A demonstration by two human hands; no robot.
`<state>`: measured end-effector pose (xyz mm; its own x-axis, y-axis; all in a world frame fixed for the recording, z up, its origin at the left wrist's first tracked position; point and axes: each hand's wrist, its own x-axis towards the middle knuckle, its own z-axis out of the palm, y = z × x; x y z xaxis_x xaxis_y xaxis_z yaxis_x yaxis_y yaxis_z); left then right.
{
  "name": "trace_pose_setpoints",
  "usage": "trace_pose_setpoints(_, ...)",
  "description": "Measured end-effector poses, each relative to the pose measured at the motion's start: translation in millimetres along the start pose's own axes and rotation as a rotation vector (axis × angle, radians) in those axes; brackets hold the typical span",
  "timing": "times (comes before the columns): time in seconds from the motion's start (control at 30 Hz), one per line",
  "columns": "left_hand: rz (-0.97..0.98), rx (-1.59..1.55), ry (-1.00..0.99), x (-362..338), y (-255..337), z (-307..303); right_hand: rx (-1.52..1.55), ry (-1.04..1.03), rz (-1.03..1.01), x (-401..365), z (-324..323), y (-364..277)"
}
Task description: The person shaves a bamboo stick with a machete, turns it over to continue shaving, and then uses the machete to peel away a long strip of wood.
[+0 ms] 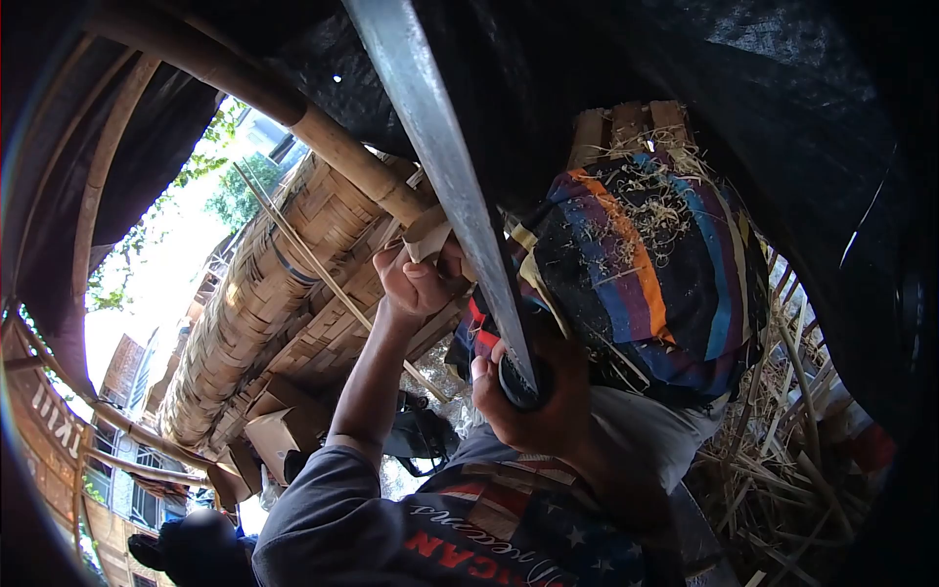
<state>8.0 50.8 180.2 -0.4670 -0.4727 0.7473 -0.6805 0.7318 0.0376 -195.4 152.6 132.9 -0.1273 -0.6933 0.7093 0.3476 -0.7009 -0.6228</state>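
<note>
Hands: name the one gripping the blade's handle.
The right hand, closed round the handle of the long blade; the left hand grips a bamboo piece instead.

I see overexposed daylight at left, deep shadow under the dark cover, strong fisheye bending and black vignetted edges.

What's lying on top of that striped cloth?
Pale shavings lie scattered over the striped cloth. The knife in the right hand crosses one edge. What it covers is hidden; only wooden slat ends poke out beyond it.
</note>
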Motion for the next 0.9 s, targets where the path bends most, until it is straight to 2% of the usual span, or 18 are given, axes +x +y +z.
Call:
trace_pose_setpoints(0.03,-0.044,-0.021,0.036,1.7,2.9,0.0,-0.003,0.017,-0.042,1.0,-0.5,-0.7)
trace_pose_setpoints(0.07,0.017,0.017,0.008,5.5,5.3,-3.2,-0.002,0.017,-0.046,1.3,-1.3,-1.3)
trace_pose_setpoints(0.2,0.008,0.048,-0.027,2.7,4.2,-0.7,-0.001,-0.018,-0.022,3.0,-4.9,-3.1)
trace_pose_setpoints(0.3,-0.061,-0.090,0.037,0.6,7.0,1.6,-0.026,0.020,-0.055,3.5,-1.9,-6.1)
trace_pose_setpoints(0.37,-0.007,-0.049,-0.003,-0.9,3.5,-0.5,-0.036,0.058,-0.074,3.3,-0.3,-5.5)
trace_pose_setpoints(0.63,0.028,-0.013,0.039,-2.1,3.7,-0.1,-0.004,-0.059,-0.012,3.9,-4.2,-4.2)
trace_pose_setpoints(0.9,0.057,-0.022,0.021,1.8,11.7,-1.5,0.049,-0.026,-0.004,1.1,-1.4,-4.7)
